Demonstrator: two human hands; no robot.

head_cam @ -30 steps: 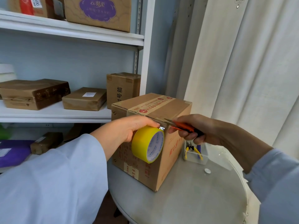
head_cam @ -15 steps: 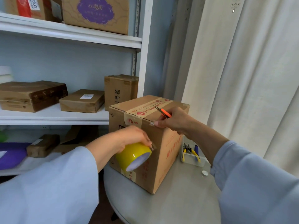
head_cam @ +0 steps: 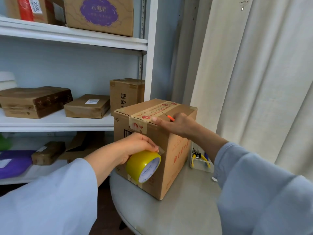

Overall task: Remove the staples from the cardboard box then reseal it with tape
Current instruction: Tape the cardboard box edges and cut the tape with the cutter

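Note:
A brown cardboard box (head_cam: 176, 155) with red print stands on a round grey table (head_cam: 177, 216). A strip of printed tape runs over its top and down its near face. My left hand (head_cam: 135, 146) holds a yellow tape roll (head_cam: 144, 166) against the box's near face, with a short clear tape end sticking out by my fingertips. My right hand (head_cam: 176, 123) rests on the box's top front edge, fingers pressing the tape, and grips an orange-handled cutter (head_cam: 170, 118) whose tip pokes up above the knuckles.
A small clear tray (head_cam: 201, 162) with yellow-handled pliers sits on the table right of the box. White shelves (head_cam: 55, 123) with several cardboard parcels stand to the left and behind. A pale curtain (head_cam: 254, 82) hangs on the right.
My right hand moved from the box's front corner up onto its top edge, carrying the cutter. My left hand lowered the tape roll down the near face.

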